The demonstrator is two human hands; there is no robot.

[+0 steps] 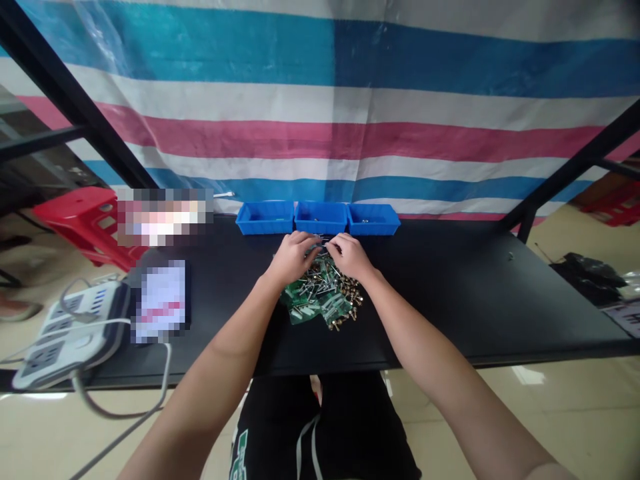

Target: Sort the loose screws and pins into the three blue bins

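Note:
On the black table [450,300] lies a pile of small metal parts [325,293], silver and brass pieces mixed with green packets. My left hand [293,257] and my right hand [350,255] rest on the far side of the pile, fingers curled and pinched together around small pieces I cannot make out. Just beyond the hands stand three blue bins in a row: left bin [265,218], middle bin [321,217], right bin [374,219].
A white power strip [70,330] with its cable hangs over the table's left edge, beside a blurred card [161,300]. A red stool [85,220] stands at the left. A striped tarp [350,120] hangs behind. Black frame bars slant at both sides.

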